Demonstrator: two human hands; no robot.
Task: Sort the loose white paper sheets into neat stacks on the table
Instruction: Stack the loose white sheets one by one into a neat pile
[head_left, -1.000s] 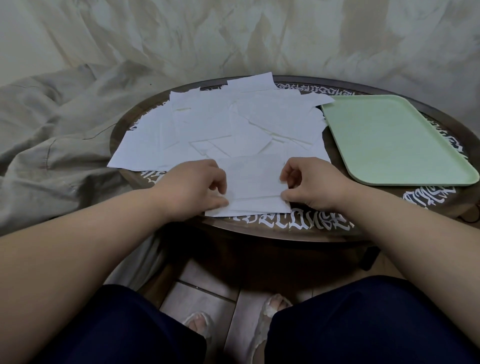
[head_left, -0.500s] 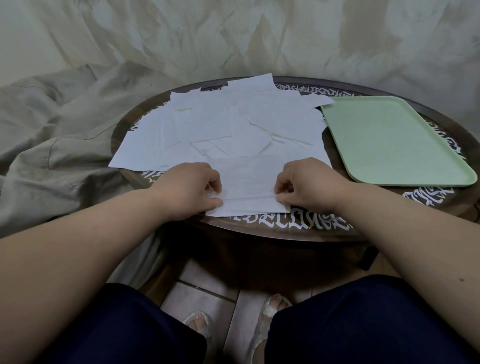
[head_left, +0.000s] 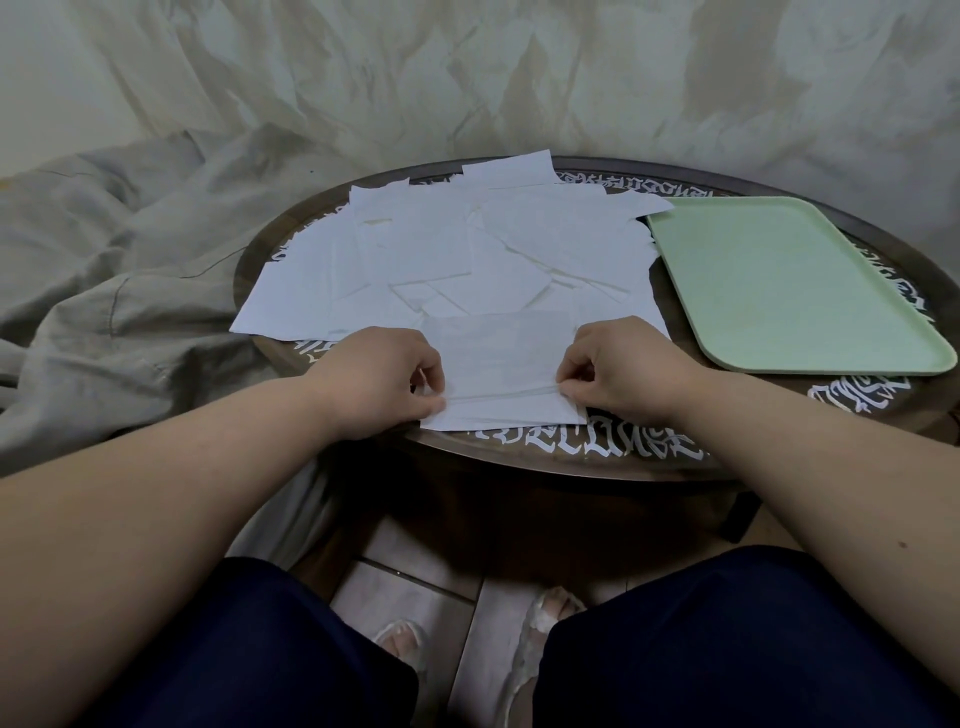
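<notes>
Several loose white paper sheets lie overlapping across the left and middle of a round dark table. At the near edge sits a small stack of sheets. My left hand pinches the stack's left edge with thumb and curled fingers. My right hand pinches its right edge the same way. The top sheet is lifted slightly off the sheet below along its near edge.
A pale green tray rests on the right side of the table. Crumpled beige cloth lies to the left and hangs behind. My knees and feet sit below the table's near rim, over a tiled floor.
My two hands have shifted slightly along the stack's side edges, and the top sheet has been nudged into line. The scattered sheets and tray stay put.
</notes>
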